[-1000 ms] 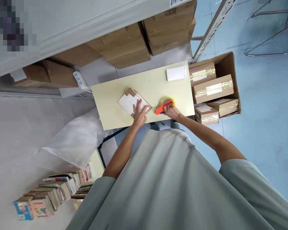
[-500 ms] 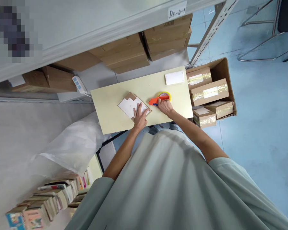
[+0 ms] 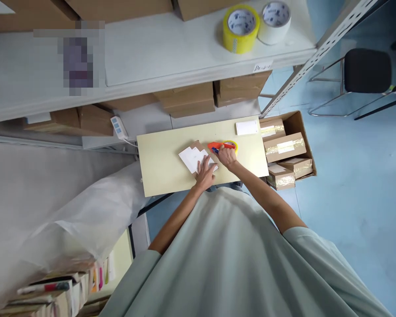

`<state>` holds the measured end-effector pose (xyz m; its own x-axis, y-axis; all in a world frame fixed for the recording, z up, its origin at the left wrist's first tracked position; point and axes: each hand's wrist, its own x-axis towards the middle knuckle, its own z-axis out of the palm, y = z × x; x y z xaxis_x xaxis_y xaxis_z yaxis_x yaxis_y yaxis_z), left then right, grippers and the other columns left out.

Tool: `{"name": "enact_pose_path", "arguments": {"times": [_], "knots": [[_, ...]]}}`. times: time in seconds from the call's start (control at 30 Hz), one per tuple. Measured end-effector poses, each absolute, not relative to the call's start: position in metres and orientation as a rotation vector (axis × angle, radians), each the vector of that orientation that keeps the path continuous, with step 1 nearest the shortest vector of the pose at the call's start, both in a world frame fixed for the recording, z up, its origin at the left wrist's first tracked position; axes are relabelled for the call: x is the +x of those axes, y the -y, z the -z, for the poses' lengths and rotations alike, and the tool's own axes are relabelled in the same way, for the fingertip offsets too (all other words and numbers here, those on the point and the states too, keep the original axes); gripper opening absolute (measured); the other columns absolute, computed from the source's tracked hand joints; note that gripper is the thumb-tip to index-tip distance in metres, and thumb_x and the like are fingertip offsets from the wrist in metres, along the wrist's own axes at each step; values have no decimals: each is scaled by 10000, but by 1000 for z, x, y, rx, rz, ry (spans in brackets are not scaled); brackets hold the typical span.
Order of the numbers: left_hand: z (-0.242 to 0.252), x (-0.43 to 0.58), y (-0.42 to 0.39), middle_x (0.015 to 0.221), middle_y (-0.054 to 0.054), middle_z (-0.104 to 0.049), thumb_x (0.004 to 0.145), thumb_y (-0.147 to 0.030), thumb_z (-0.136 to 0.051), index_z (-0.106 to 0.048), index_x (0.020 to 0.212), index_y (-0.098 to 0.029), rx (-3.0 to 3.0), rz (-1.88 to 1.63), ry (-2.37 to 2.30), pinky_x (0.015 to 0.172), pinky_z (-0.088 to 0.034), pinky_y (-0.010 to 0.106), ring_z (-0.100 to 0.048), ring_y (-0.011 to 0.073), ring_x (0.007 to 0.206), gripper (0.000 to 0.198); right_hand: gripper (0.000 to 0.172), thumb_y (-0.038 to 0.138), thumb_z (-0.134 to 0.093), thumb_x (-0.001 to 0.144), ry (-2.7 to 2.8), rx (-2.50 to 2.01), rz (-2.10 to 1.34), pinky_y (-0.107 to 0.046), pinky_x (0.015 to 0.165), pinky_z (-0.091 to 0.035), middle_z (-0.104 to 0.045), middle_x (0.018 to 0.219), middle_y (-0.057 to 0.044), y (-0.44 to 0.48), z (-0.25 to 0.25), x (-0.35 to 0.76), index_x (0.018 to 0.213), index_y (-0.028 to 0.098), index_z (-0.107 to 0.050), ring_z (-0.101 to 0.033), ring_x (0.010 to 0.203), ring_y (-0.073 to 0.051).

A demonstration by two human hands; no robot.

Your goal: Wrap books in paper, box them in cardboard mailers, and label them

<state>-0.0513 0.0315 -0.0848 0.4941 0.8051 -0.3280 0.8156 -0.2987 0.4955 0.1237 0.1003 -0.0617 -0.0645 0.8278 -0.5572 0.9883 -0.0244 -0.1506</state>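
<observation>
A small cardboard parcel with white paper labels on top lies slantwise on the cream table. My left hand rests on its near right part, fingers spread over the paper. Just to the right, my right hand is closed around an orange tape dispenser. The dispenser carries a yellow-edged tape roll, partly covered by the hand. A blue part of it shows by my fingers. Its front end is close to the parcel's right side; I cannot tell whether they touch.
A white flat box lies at the table's far right. Taped parcels fill an open carton beyond the right end. Above the table runs a grey shelf with yellow and white tape rolls. A black chair stands right.
My view has tilted up, bringing the shelf's tape rolls into sight. The parcel under my left hand and the dispenser in my right hand have come slightly closer together.
</observation>
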Motion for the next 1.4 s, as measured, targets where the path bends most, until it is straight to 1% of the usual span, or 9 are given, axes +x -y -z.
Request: {"name": "enact_pose_path", "arguments": {"times": [0.13, 0.3, 0.43, 0.57, 0.77, 0.97, 1.17, 1.3, 1.4], "knots": [[59, -61, -52, 1767, 183, -496, 937, -149, -560, -590, 1602, -203, 2083, -188, -1323, 1407, -308, 594, -372, 346, 1720, 668, 567, 524, -572, 1163, -1838, 2432, 900, -487, 987, -585, -792, 1077, -332, -95, 26, 133, 1347, -9, -633, -803, 1091, -432], [5, -77, -107, 1580, 181, -660, 996, -182, -548, -595, 1594, -210, 2139, -519, -1312, 1321, -428, 535, -576, 344, 1531, 601, 593, 611, -502, 1167, -1824, 2523, 741, -495, 1010, -582, -785, 1205, -327, -107, -37, 125, 1408, 73, -566, -781, 1170, -458], [-52, -86, -163, 1517, 173, -675, 1047, -191, -513, -604, 1585, -196, 2258, -781, -1258, 1311, -438, 501, -599, 336, 1471, 545, 598, 640, -428, 1171, -1960, 2555, 553, -484, 968, -591, -785, 1205, -299, -146, -97, 102, 1406, 97, -516, -783, 1122, -457], [-104, -97, -216, 1526, 153, -658, 1042, -155, -502, -574, 1612, -214, 2301, -993, -1201, 1327, -432, 496, -582, 327, 1478, 578, 612, 568, -335, 1187, -2151, 2498, 227, -501, 943, -597, -778, 1170, -295, -203, -146, 76, 1472, 37, -444, -771, 1091, -458], [-145, -131, -258, 1474, 133, -677, 1082, -185, -518, -590, 1580, -234, 2304, -1192, -1238, 1313, -465, 508, -587, 325, 1482, 506, 607, 419, -255, 1201, -2443, 2259, -48, -599, 1124, -515, -751, 1240, -306, -297, -170, 57, 1569, -48, -376, -731, 1191, -423], [-142, -175, -249, 1415, 127, -705, 1076, -158, -492, -629, 1526, -228, 2298, -1173, -1316, 1284, -488, 488, -634, 302, 1405, 475, 636, 320, -381, 1165, -2376, 2180, -15, -660, 1288, -327, -674, 1420, -402, -349, -163, 40, 1602, -142, -354, -613, 1425, -444], [-105, -196, -237, 1413, 132, -717, 1047, -129, -484, -683, 1490, -221, 2216, -990, -1355, 1269, -485, 462, -646, 302, 1387, 495, 610, 264, -442, 1130, -2384, 2181, -51, -677, 1333, -273, -583, 1572, -389, -354, -154, 26, 1625, -91, -411, -511, 1519, -425], [-57, -197, -235, 1443, 143, -721, 1038, -143, -504, -687, 1489, -201, 2144, -810, -1338, 1277, -472, 467, -653, 312, 1395, 489, 629, 405, -293, 1193, -2474, 2392, -206, -689, 1328, -321, -474, 1698, -322, -312, -130, 38, 1700, 48, -394, -443, 1589, -426], [-12, -193, -232, 1490, 171, -715, 1040, -177, -521, -680, 1497, -162, 2078, -589, -1349, 1298, -456, 457, -641, 327, 1434, 485, 685, 516, -227, 1206, -2255, 2640, -34, -653, 1296, -404, -473, 1688, -317, -238, -85, 57, 1712, 84, -385, -435, 1618, -431]]}}
